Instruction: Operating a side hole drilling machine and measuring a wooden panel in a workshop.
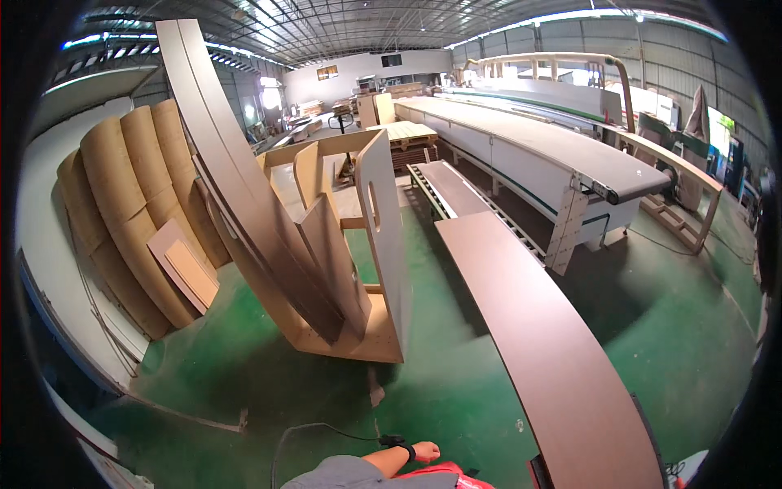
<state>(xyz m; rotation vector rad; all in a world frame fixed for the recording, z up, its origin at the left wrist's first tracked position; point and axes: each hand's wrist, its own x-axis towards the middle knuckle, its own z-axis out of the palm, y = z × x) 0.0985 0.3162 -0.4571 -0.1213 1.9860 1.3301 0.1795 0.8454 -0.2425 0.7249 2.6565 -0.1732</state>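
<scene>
Far left: curved brown panels (134,204) lean in a stack against the white wall, with two small flat boards (186,267) propped in front.
Centre left: a plywood rack (381,244) stands on the green floor (456,383) and holds tall bent strips (236,163) upright.
Bottom centre: one hand (425,451), wearing a dark wristband, shows at the lower edge; it looks loosely closed and holds nothing visible. Which hand it is cannot be told, and no other hand is in view.
Right of the hand: the long brown board (542,342) lies flat, running away from the viewer, nearest to the hand but apart from it.
Handling: the board looks stiff, heavy and unwieldy; it probably flexes along its length, so gripping both long edges near the middle seems safest.
Far right: a long conveyor machine (529,147) stretches back.
</scene>
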